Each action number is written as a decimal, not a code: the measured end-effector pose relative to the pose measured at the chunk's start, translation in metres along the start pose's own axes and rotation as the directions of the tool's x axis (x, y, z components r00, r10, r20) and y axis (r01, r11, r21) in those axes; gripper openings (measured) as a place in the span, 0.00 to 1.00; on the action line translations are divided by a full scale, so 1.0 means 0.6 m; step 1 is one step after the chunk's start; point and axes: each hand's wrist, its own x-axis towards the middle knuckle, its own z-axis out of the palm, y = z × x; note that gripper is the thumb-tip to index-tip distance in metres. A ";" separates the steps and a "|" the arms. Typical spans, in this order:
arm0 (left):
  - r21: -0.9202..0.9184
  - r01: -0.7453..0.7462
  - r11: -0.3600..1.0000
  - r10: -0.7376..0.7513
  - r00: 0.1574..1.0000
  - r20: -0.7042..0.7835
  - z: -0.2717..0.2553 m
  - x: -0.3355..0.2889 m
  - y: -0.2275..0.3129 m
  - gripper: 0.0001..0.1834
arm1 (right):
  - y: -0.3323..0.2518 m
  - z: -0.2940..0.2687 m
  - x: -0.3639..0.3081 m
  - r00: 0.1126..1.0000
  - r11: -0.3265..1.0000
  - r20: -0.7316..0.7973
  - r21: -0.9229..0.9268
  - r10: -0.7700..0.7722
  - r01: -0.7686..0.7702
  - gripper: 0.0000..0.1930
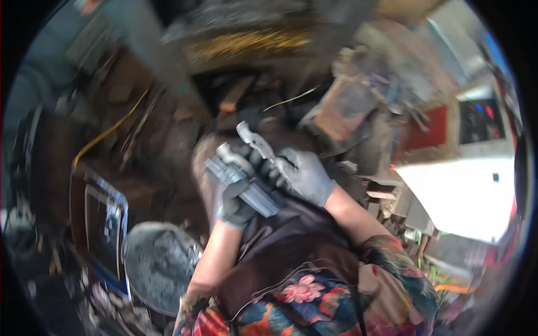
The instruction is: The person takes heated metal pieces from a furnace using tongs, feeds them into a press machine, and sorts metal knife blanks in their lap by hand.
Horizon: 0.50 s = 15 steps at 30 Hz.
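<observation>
Both my hands wear gloves and work close together above my lap, over a dark brown apron (308, 224). My left hand (235, 203) is closed around a grey, ridged rectangular block (258, 197), its thumb across the top. Pinched in my right hand (305, 175) is a slim, curved silver metal piece (255, 141), slanting up and to the left. A second pale, curved piece (232, 155) shows just beyond the block, beside dark glove fingers; I cannot tell what supports it. Blur hides the finer shapes.
A round tub of grey material (159, 266) stands at lower left, beside a dark metal frame (123, 224). A yellow cord (109, 133) runs at upper left. Wooden and metal scraps lie at right, near a bright white panel (465, 193).
</observation>
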 end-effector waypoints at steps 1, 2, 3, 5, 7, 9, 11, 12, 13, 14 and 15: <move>0.229 -0.210 0.950 0.206 0.978 0.044 0.053 -0.006 -0.015 0.36 | -0.011 -0.029 -0.006 0.995 0.990 0.011 0.100 0.097 -0.098 0.12; 0.219 -0.179 0.959 0.175 0.984 0.035 0.031 -0.017 -0.002 0.41 | -0.026 -0.053 -0.016 0.983 0.962 0.051 0.203 0.178 -0.185 0.13; 0.228 -0.191 0.955 0.194 0.981 0.011 0.030 -0.018 -0.002 0.41 | -0.006 -0.077 -0.025 0.990 0.955 -0.086 0.284 0.114 -0.086 0.13; 0.206 -0.198 0.958 0.196 0.980 0.031 0.023 -0.014 -0.001 0.39 | 0.018 -0.128 -0.039 0.928 0.950 -0.370 0.303 0.052 0.068 0.13; 0.195 -0.192 0.962 0.173 0.979 0.109 0.020 -0.007 0.000 0.38 | 0.056 -0.172 -0.050 0.804 0.877 -0.590 0.423 0.075 0.228 0.12; 0.175 -0.178 0.968 0.161 0.981 0.104 0.021 -0.004 -0.003 0.38 | 0.108 -0.214 -0.028 0.681 0.859 -0.727 0.400 0.085 0.319 0.12; 0.167 -0.167 0.972 0.152 0.984 0.096 0.022 0.001 -0.006 0.38 | 0.133 -0.258 0.004 0.541 0.841 -0.834 0.364 0.104 0.400 0.11; 0.168 -0.165 0.972 0.152 0.984 0.090 0.022 0.000 -0.005 0.38 | 0.138 -0.279 0.026 0.515 0.882 -0.849 0.330 0.121 0.336 0.10; 0.167 -0.160 0.973 0.148 0.986 0.083 0.022 -0.001 -0.006 0.38 | 0.135 -0.291 0.037 0.483 0.917 -0.865 0.295 0.137 0.267 0.10; 0.167 -0.157 0.974 0.145 0.986 0.079 0.022 -0.001 -0.009 0.38 | 0.135 -0.300 0.039 0.482 0.918 -0.865 0.297 0.142 0.264 0.10; 0.181 -0.162 0.970 0.148 0.985 0.086 0.022 0.000 -0.007 0.38 | 0.122 -0.302 0.044 0.509 0.862 -0.838 0.395 0.197 0.317 0.10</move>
